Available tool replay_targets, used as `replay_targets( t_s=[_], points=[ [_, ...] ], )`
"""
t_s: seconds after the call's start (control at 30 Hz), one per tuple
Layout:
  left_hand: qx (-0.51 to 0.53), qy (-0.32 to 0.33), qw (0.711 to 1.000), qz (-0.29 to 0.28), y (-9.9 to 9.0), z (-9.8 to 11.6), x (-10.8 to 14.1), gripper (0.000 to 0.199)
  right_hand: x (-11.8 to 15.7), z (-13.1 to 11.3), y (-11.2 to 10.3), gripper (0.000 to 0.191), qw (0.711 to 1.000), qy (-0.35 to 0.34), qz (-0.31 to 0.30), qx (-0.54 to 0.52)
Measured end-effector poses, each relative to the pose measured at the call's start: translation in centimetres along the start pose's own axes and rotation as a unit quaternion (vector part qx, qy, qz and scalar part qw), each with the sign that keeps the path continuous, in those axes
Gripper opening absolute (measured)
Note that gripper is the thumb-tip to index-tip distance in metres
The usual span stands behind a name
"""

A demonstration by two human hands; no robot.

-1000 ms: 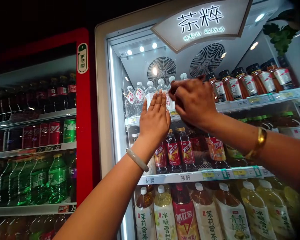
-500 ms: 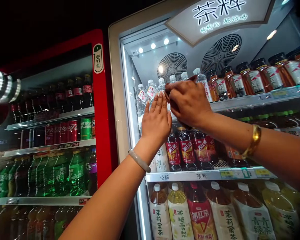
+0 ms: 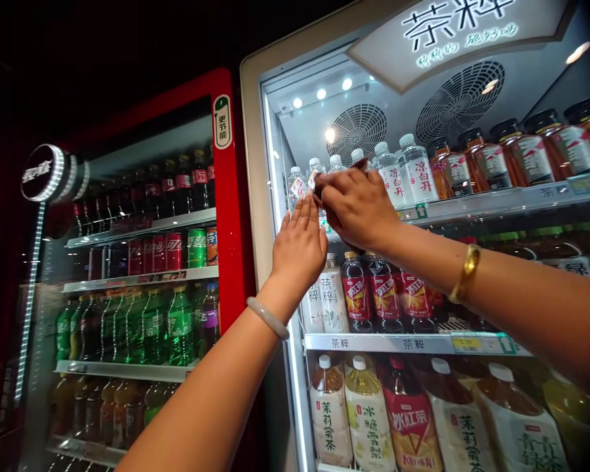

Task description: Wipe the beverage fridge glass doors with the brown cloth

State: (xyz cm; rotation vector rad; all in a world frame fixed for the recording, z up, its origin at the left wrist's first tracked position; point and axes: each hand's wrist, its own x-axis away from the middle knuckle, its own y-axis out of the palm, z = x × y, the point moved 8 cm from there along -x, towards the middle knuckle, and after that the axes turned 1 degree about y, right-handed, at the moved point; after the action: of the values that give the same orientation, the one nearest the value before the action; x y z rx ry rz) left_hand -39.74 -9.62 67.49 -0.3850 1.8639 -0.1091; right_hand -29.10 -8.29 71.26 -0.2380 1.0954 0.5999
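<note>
My left hand [image 3: 301,242] lies flat against the glass door of the lit drinks cooler [image 3: 256,196], fingers stretched upward, a pale bangle on its wrist. Just to its right, my right hand [image 3: 356,206] is closed on a dark brown cloth [image 3: 358,165], which shows above and below the fingers. The cloth touches or nearly touches my left fingertips. A gold bangle circles my right wrist. Behind the hands, clear water bottles [image 3: 389,174] stand on the upper shelf and red-labelled tea bottles [image 3: 386,298] on the one below.
At the left stands a red-framed cooler [image 3: 231,216] with cola bottles, cans [image 3: 174,251] and green bottles [image 3: 179,328]. A round lit sign [image 3: 42,172] shows at far left. Large tea bottles [image 3: 328,410] fill the lower right shelf, and a lit sign panel [image 3: 457,39] hangs above.
The view has shifted, so the coolers appear farther right. Against the shelves, both hands have moved left, and more water bottles show to the right of my right hand.
</note>
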Motion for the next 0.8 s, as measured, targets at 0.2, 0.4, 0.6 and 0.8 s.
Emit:
replay_targets(
  t_s=[0.2,0.4,0.6,0.8],
  points=[
    [-0.015,0.024,1.0,-0.015,-0.4,-1.4,1.7,0.062,1.5,0.3,-0.9,0.025,0.992,-0.117,-0.028,-0.026],
    [-0.01,0.003,1.0,-0.018,-0.9,-1.8,1.9,0.061,-2.9,-0.9,0.8,0.033,0.999,0.052,0.01,-0.003],
    [-0.019,0.021,0.999,-0.025,-0.3,-2.8,3.6,0.06,2.0,-3.9,-0.2,0.033,0.985,-0.158,-0.005,-0.065],
    [-0.025,-0.029,0.999,0.008,0.0,-5.4,2.2,0.062,-0.8,-0.8,0.1,0.033,0.999,0.036,0.017,-0.028]
  ],
)
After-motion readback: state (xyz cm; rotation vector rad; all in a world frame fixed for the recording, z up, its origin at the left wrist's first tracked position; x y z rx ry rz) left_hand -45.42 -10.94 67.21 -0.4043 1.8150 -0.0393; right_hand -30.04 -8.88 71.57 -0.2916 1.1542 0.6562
